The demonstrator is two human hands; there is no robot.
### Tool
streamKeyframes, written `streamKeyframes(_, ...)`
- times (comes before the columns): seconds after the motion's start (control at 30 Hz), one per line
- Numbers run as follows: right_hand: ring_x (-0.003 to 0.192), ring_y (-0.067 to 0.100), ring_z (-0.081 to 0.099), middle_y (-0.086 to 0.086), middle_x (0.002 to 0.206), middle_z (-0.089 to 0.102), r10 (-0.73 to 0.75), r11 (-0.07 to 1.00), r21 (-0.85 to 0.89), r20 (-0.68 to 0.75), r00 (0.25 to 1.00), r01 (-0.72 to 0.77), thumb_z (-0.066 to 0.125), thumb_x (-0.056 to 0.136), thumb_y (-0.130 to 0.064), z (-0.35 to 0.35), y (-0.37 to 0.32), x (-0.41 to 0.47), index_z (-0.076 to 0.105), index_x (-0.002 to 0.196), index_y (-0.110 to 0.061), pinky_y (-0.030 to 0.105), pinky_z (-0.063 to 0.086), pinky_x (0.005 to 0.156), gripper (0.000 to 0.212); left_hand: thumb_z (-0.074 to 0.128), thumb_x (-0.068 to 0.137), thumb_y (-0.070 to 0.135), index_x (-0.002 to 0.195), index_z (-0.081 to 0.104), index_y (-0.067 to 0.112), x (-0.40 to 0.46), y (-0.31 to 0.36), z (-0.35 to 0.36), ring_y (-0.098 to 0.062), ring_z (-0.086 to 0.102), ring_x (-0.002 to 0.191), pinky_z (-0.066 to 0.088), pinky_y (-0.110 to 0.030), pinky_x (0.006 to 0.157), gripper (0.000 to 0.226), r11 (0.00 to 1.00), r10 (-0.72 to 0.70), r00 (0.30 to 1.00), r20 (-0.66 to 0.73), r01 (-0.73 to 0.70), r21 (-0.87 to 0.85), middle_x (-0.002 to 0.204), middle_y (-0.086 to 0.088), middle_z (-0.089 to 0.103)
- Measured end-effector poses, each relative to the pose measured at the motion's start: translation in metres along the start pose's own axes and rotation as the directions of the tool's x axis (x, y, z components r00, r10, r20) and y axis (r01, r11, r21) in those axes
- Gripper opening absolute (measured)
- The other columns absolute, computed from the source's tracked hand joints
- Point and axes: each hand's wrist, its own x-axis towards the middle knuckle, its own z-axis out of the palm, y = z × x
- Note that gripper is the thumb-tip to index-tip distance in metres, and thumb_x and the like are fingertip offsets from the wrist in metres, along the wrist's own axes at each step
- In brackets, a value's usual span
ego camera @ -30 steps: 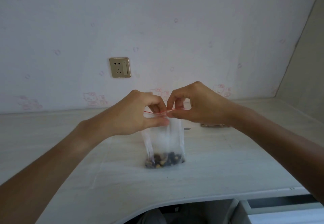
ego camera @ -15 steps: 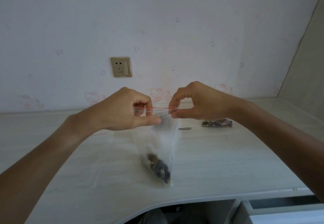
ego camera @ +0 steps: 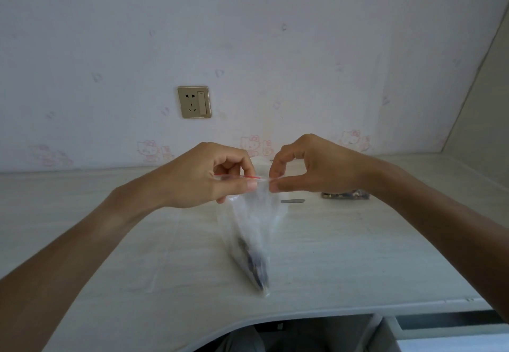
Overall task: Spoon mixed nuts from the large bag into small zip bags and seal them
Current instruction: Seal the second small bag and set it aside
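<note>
Small zip bag is held up above desk, blurred, dark nuts gathered at low tip. Red strip along top edge is pinched at left end by left hand, thumb against curled fingers. Right end is pinched by right hand, thumb and forefinger closed on it. Behind, on desk: grey spoon, flat filled bag. Socket is seen on wall.
</note>
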Motion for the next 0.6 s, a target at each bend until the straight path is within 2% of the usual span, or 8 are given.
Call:
streamKeyframes(0.07,0.082,0.016,0.070,-0.002,0.085,0.076,-0.010,1.000,0.026,0.013,1.000,0.010,0.078,0.091,-0.024,0.000,-0.001,0.001,0.081,0.094,-0.015,0.041,0.052,0.084,0.010,0.073,0.097,0.029,0.082,0.070,0.030,-0.001,-0.004,-0.003,-0.017,0.064,0.059,0.049,-0.024,0.067,0.015,0.998,-0.012,1.000,-0.018,0.013,0.056,0.065,0.006,0.062)
streamKeyframes(0.13,0.074,0.008,0.068,-0.009,0.077,0.074,-0.031,0.999,0.044,0.012,0.999,0.030,0.075,0.094,-0.021,0.001,-0.003,0.002,0.081,0.094,-0.013,0.032,0.055,0.077,0.010,0.073,0.096,0.028,0.083,0.069,0.027,-0.001,-0.005,-0.002,-0.012,0.066,0.065,0.050,-0.023,0.071,0.014,0.996,0.008,0.999,-0.051,-0.003,0.090,0.071,0.007,0.067)
streamKeyframes(0.2,0.069,0.000,0.064,-0.016,0.069,0.070,-0.045,0.998,0.043,0.002,0.999,0.045,0.072,0.096,-0.021,0.003,-0.005,0.004,0.081,0.094,-0.011,0.022,0.051,0.072,0.013,0.077,0.092,0.030,0.087,0.070,0.025,0.000,-0.004,0.003,-0.009,0.070,0.079,0.052,-0.018,0.078,0.010,0.994,0.043,0.995,-0.090,-0.034,0.103,0.082,0.011,0.072)
streamKeyframes(0.3,0.065,0.003,0.061,-0.010,0.067,0.068,-0.035,0.998,0.052,0.003,0.999,0.034,0.067,0.099,-0.023,0.004,-0.008,0.007,0.080,0.091,-0.012,0.021,0.049,0.068,0.019,0.080,0.089,0.031,0.090,0.071,0.021,0.003,-0.004,0.009,-0.010,0.072,0.082,0.051,-0.014,0.081,0.013,0.996,0.064,0.990,-0.130,-0.056,0.063,0.085,0.010,0.074)
streamKeyframes(0.4,0.062,0.007,0.060,-0.001,0.066,0.068,-0.017,0.997,0.075,0.023,1.000,0.015,0.063,0.102,-0.028,0.002,-0.011,0.005,0.076,0.084,-0.014,0.016,0.045,0.062,0.026,0.080,0.089,0.030,0.088,0.072,0.020,0.003,-0.004,0.007,-0.014,0.072,0.075,0.051,-0.013,0.083,0.012,0.997,0.061,0.992,-0.113,-0.065,-0.028,0.077,0.001,0.075)
streamKeyframes(0.47,0.058,0.005,0.058,0.001,0.065,0.067,-0.018,0.998,0.064,0.030,0.999,0.016,0.060,0.104,-0.030,0.002,-0.012,0.004,0.074,0.085,-0.010,0.012,0.043,0.060,0.031,0.079,0.090,0.028,0.087,0.073,0.021,0.002,-0.005,0.004,-0.014,0.073,0.078,0.052,-0.016,0.085,0.010,0.996,0.058,0.995,-0.082,-0.063,-0.056,0.080,0.001,0.076)
streamKeyframes(0.53,0.057,0.010,0.062,0.005,0.064,0.065,-0.019,0.998,0.055,0.030,0.999,0.017,0.058,0.104,-0.032,0.002,-0.012,0.004,0.070,0.083,-0.003,0.017,0.047,0.059,0.038,0.077,0.092,0.025,0.087,0.072,0.022,0.001,-0.006,0.000,-0.011,0.073,0.084,0.051,-0.017,0.091,0.008,0.996,0.054,0.998,-0.027,-0.055,-0.064,0.085,0.005,0.076)
streamKeyframes(0.6,0.058,0.011,0.064,0.004,0.064,0.064,-0.015,0.998,0.062,0.044,0.999,0.012,0.062,0.101,-0.038,0.000,-0.010,0.002,0.068,0.078,-0.007,0.017,0.049,0.060,0.038,0.072,0.097,0.025,0.087,0.070,0.021,-0.001,-0.007,-0.003,-0.013,0.073,0.088,0.047,-0.018,0.097,0.011,0.996,0.053,0.998,0.025,-0.051,-0.067,0.087,0.003,0.075)
